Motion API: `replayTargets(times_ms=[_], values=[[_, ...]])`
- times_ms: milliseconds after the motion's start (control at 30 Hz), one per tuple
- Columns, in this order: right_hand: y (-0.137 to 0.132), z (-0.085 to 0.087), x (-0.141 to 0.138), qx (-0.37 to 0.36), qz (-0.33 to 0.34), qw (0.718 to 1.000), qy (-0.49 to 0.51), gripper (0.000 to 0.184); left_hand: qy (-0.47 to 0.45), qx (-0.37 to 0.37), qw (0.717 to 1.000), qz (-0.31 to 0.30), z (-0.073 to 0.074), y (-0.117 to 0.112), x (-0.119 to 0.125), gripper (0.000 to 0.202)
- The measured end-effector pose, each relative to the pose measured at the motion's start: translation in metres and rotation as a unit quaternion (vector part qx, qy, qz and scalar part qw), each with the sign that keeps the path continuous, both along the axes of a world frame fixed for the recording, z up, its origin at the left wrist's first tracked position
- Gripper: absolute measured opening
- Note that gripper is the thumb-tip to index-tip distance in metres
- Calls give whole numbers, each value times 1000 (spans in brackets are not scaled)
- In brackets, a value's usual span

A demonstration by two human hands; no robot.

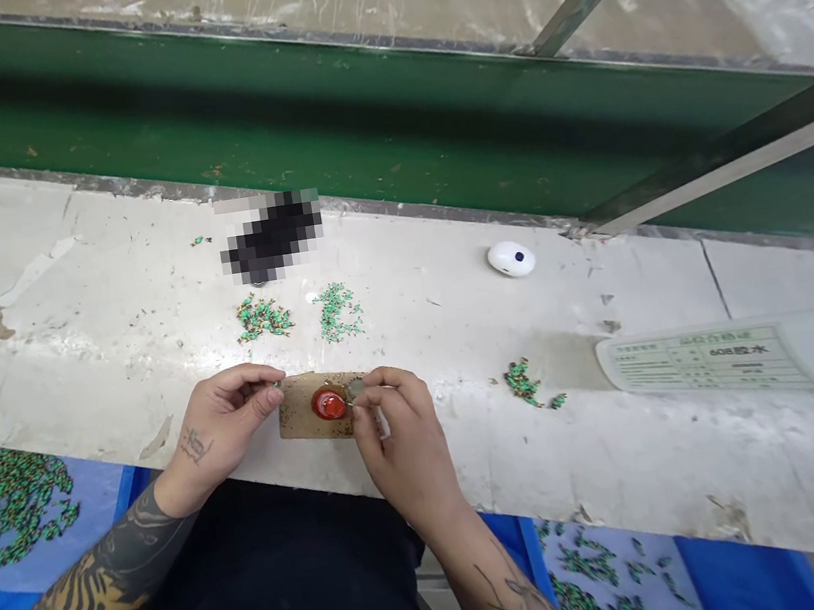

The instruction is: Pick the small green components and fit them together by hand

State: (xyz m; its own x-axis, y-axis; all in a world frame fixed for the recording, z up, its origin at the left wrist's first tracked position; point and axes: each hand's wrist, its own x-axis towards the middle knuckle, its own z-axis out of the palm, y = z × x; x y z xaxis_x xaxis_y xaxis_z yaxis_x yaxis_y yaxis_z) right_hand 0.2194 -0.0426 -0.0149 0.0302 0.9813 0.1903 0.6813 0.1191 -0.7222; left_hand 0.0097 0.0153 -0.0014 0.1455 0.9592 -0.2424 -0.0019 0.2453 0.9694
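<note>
One chipped, white-coated desk (554, 486) spans the view, with a green panel (271, 92) along its far edge and a metal strut (725, 149) above it. Two blue trays lined with pale sheets sit below the near edge. The left tray (123, 496) holds a broad spread of small green beaded pieces (2, 498); the right tray (532, 550) holds a thinner scatter (580, 568) of similar pieces.

On the desk: one printed card in a clear sleeve (703, 364), far right; one dark object (272, 235), too blurred to identify; one white oval device (511, 258); three small heaps of green pieces (262, 317).

Central item: one brown card (299, 411), its long axis running left to right, lying straight ahead of the person and between the hands. It carries a round dab of red liquid (329, 404) at its middle and a small grey disc (356, 388) at its right end. The right hand (402, 437) is nearer, overlapping that end, fingers drawn narrow above the disc; what they grip is unclear. The left hand (223, 422) stands at the card's left end, thumb and forefinger pinched narrow on a tiny green piece (276, 388).
</note>
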Motion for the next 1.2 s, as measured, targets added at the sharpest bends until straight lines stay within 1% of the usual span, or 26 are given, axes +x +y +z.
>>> replayTargets(times_ms=[67, 167, 233, 300, 367, 467, 500, 567, 667, 833, 967, 1200], values=[[-1, 4, 3, -43, -11, 993, 113, 10, -29, -26, 999, -17, 2, -4, 2, 15], [-2, 12, 5, -97, 0, 960, 264, 13, -76, -54, 995, -41, 7, -9, 7, 15], [-3, 17, 5, -110, 13, 939, 327, 14, -101, -66, 991, -59, 9, -11, 11, 14], [-4, 22, 2, -106, 25, 928, 356, 13, -121, -77, 986, -80, 10, -14, 15, 13], [-8, 26, -1, -71, 18, 936, 346, 11, -151, -93, 979, -97, 9, -17, 18, 12], [-13, 31, -7, 31, 11, 963, 266, 9, -204, -120, 966, -106, 5, -22, 21, 12], [-15, 33, -8, 59, 21, 970, 236, 11, -217, -128, 962, -107, 4, -24, 22, 12], [-16, 35, -11, 84, 52, 977, 188, 15, -233, -140, 956, -113, 5, -26, 22, 13], [-14, 37, -15, 87, 75, 982, 149, 15, -229, -141, 956, -116, 9, -27, 23, 13], [-12, 37, -20, 94, 74, 986, 117, 14, -196, -134, 965, -109, 16, -28, 25, 15], [-12, 36, -21, 95, 76, 988, 97, 13, -182, -131, 969, -107, 15, -29, 25, 15], [-13, 34, -22, 103, 76, 989, 79, 14, -189, -137, 966, -107, 15, -31, 23, 14]])
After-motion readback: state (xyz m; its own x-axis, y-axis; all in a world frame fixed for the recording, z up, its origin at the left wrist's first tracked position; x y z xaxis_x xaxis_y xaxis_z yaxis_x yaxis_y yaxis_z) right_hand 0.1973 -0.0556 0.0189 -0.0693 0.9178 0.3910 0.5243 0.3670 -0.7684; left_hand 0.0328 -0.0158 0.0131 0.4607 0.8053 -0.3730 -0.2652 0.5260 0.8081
